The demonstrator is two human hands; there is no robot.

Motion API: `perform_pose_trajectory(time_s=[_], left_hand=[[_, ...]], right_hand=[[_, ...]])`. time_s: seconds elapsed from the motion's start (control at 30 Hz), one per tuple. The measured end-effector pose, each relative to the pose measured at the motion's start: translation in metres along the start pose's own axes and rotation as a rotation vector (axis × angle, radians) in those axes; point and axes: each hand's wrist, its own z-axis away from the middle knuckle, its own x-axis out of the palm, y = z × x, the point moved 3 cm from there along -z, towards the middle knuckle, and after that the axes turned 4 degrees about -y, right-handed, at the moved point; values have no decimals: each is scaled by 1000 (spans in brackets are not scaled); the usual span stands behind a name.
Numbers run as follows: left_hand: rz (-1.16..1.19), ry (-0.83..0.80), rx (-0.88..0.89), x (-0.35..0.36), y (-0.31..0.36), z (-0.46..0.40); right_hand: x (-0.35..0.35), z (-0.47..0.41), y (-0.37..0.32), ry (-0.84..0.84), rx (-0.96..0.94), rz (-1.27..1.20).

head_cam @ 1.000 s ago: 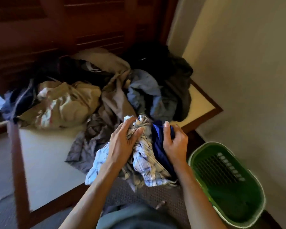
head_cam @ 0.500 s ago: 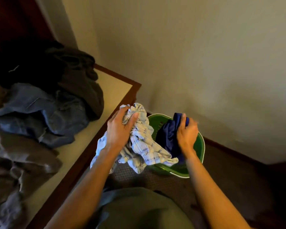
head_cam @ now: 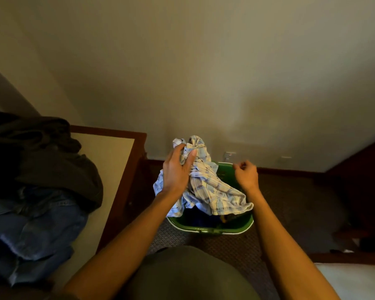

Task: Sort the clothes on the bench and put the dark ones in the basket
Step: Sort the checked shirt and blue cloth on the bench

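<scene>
my left hand (head_cam: 176,172) grips a bunched light plaid shirt (head_cam: 206,185), fingers and thumb curled into the cloth near its top. the shirt hangs down from my grip over the open mouth of the green basket (head_cam: 212,228), its lower folds draped across the near part of the rim. my right hand (head_cam: 246,173) hovers above the far right side of the basket with fingers loosely curled, holding nothing, just beside the shirt but not touching it. inside the basket, under the shirt, a bit of dark blue cloth (head_cam: 198,217) shows; i cannot tell what else lies there. the basket stands on the carpeted floor (head_cam: 290,213) against the pale wall (head_cam: 204,72), just right of the tabletop's far right corner. on the tabletop (head_cam: 108,169), toward its left side, a dark grey garment (head_cam: 59,169) lies heaped over blue jeans (head_cam: 37,226), which spread toward the near edge. the cream surface along the right edge is bare, framed in brown wood.
</scene>
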Motion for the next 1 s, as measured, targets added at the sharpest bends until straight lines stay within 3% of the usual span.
perform_pose_trajectory(time_s=[0.1, 0.27, 0.57, 0.7, 1.0], left_hand=[[-27, -94, -24, 22, -12, -11], [-10, -222, -146, 47, -45, -15], [-44, -231, -322, 36, -90, 33], [-22, -159, -367, 14, -89, 60], [-54, 208, -500, -82, -95, 156]], right_hand=[[-7, 12, 10, -128, 112, -180], [-18, 17, 24, -168, 87, -179], [9, 23, 22, -292, 2, -84], [44, 37, 22, -421, -52, -30], [149, 105, 2, -778, -266, 156]])
